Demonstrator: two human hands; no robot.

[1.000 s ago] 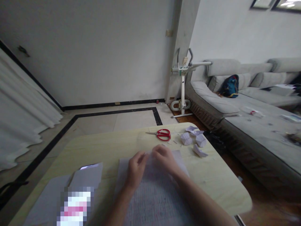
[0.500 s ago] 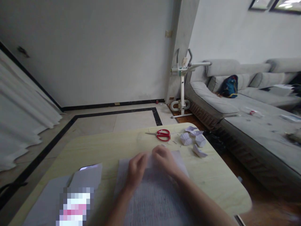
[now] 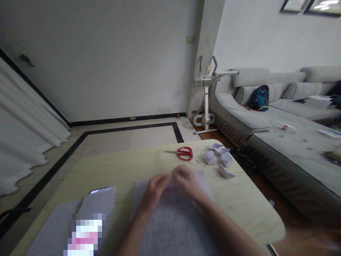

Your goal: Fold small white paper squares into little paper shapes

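My left hand (image 3: 156, 188) and my right hand (image 3: 184, 179) meet over a large written sheet of paper (image 3: 176, 227) lying on the table. Both are closed, fingertips pinching a small pale piece of paper (image 3: 172, 180) that is mostly hidden by the fingers. Just beyond them lie red-handled scissors (image 3: 184, 153), blades pointing left. Several folded white paper pieces (image 3: 211, 158) rest to the right of the scissors, with thin paper scraps (image 3: 197, 161) scattered near them.
Papers (image 3: 98, 201) and a lit, blurred-out screen (image 3: 84, 234) lie on the left of the pale wooden table (image 3: 247, 209). A grey sofa (image 3: 239, 112) with a blue backpack (image 3: 259, 98) stands to the right. White exercise equipment (image 3: 206, 96) stands by the wall.
My left hand has shifted slightly right, closer to my right hand, and the small paper between them shows less. The scissors and folded pieces have not moved.
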